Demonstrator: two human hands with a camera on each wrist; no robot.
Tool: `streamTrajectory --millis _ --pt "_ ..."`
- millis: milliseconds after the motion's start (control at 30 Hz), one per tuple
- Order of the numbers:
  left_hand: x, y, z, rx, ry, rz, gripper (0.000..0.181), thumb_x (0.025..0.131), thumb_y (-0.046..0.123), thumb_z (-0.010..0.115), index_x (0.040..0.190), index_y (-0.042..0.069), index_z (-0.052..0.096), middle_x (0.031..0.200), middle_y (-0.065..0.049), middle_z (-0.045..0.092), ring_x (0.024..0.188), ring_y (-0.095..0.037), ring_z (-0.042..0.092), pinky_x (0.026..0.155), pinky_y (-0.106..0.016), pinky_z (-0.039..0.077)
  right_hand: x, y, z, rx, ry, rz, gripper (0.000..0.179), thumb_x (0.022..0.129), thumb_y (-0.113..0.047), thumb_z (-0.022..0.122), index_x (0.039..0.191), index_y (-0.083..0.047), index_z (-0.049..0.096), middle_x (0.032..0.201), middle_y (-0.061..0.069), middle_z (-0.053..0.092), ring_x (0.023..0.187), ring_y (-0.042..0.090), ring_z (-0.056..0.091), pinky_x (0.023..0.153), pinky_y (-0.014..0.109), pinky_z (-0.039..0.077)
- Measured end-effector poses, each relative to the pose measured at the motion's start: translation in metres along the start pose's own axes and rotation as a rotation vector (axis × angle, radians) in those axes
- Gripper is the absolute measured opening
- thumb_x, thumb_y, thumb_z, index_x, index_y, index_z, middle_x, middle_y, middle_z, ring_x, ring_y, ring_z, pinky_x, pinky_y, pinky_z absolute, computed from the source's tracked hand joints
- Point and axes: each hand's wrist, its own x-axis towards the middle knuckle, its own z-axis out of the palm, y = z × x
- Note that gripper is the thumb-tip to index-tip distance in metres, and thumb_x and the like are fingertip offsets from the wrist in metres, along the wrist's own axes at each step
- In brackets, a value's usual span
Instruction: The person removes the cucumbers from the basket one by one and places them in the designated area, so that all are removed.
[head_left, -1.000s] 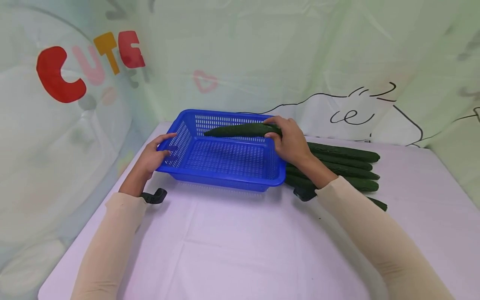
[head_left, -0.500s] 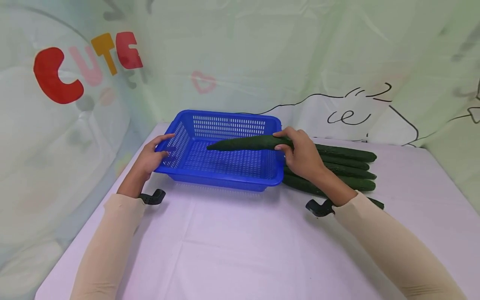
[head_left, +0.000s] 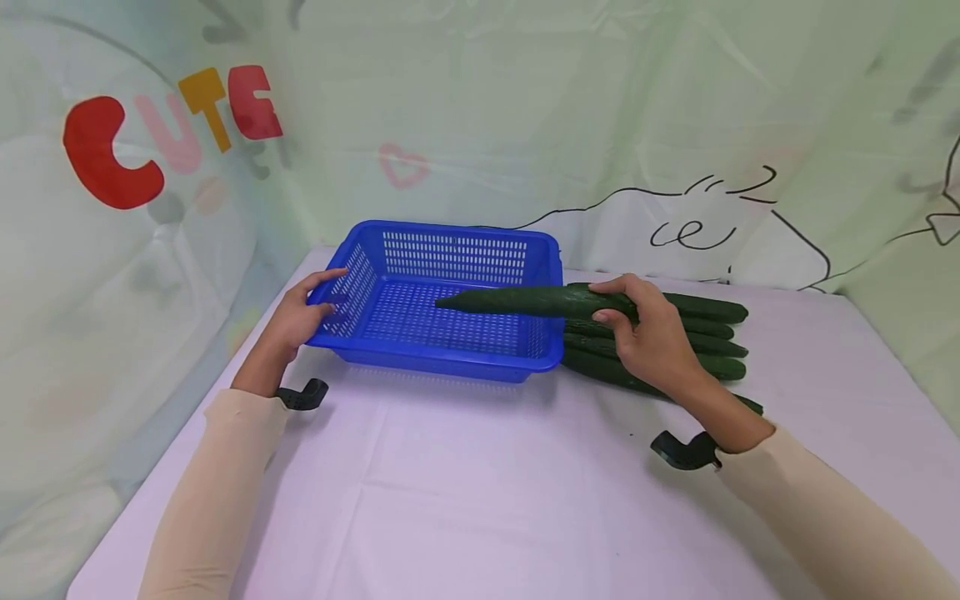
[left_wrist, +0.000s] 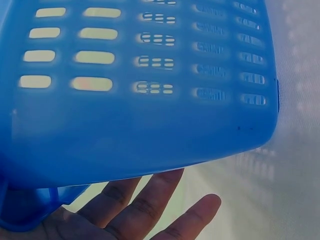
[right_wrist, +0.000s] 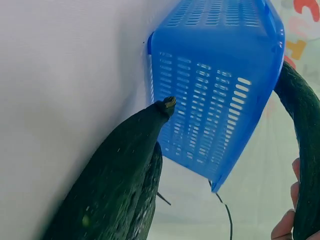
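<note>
A blue plastic basket [head_left: 442,357] with slotted walls sits toward the back of the table. My left hand [head_left: 294,318] holds its left end, fingers and thumb at the rim; in the left wrist view some fingertips are hidden behind the basket's edge. My right hand [head_left: 654,337] grips a long dark green cucumber [head_left: 517,301] by its right end. This cucumber lies across the view above the basket's right rim, its narrow tip over the inside. The right wrist view shows fingers [right_wrist: 286,224] along the raised cucumber [right_wrist: 306,120].
Several more cucumbers [head_left: 716,310] lie side by side on the white tablecloth [head_left: 465,483], right of the basket and partly behind the right hand. Black wrist mounts [head_left: 684,450] stick out under both wrists. A printed curtain [head_left: 480,117] closes off the back and left.
The right hand has moved right and toward me, bringing the cucumber from the basket's back wall to above its right rim. The left hand stays on the basket's left end.
</note>
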Motion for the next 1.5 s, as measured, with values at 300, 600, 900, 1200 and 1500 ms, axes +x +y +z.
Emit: streamTrajectory --millis 300,600,900,1200,1500 --pt "0.001 0.000 0.000 0.007 0.001 -0.018 0.060 0.098 0.003 0.041 0.151 0.031 0.039 0.165 -0.014 0.016 0.145 -0.047 0.028 0.110 -0.063 0.036 -0.022 -0.002 -0.021 -0.044 0.009 -0.025 0.030 0.081 0.010 0.070 0.109 0.005 0.061 0.110 0.017 0.068 0.098 0.022 0.059 0.067 0.016 0.035" --pt "0.000 0.000 0.000 0.024 0.013 -0.013 0.060 0.098 0.002 0.042 0.151 0.031 0.038 0.165 -0.015 0.016 0.144 -0.047 0.030 0.109 -0.064 0.036 -0.048 -0.006 -0.045 -0.024 0.024 0.030 0.039 0.078 0.016 0.069 0.113 0.003 0.059 0.113 -0.003 0.064 0.056 -0.009 0.035 0.046 0.013 0.032" --pt "0.002 0.000 -0.001 0.033 0.006 -0.015 0.060 0.098 0.003 0.041 0.151 0.031 0.038 0.165 -0.015 0.016 0.143 -0.047 0.031 0.109 -0.064 0.036 -0.077 -0.001 -0.070 -0.005 0.070 0.058 0.027 0.086 0.009 0.065 0.112 0.008 0.058 0.114 -0.038 0.048 0.057 -0.013 0.038 0.046 0.013 0.031" --pt "0.004 -0.001 0.000 0.028 -0.002 -0.019 0.059 0.099 0.004 0.041 0.152 0.031 0.037 0.165 -0.015 0.015 0.144 -0.047 0.030 0.110 -0.064 0.035 -0.111 0.011 -0.093 0.018 0.101 0.095 0.024 0.090 -0.001 0.065 0.110 0.011 0.059 0.111 -0.033 0.054 0.075 -0.012 0.044 0.054 0.011 0.030" --pt "0.004 -0.001 0.001 0.034 0.009 -0.005 0.059 0.098 0.004 0.042 0.151 0.030 0.039 0.165 -0.015 0.017 0.144 -0.047 0.029 0.110 -0.064 0.035 -0.133 0.022 -0.108 0.044 0.083 0.146 0.031 0.080 0.022 0.063 0.109 0.012 0.057 0.106 -0.033 0.058 0.078 -0.012 0.052 0.060 0.005 0.038"
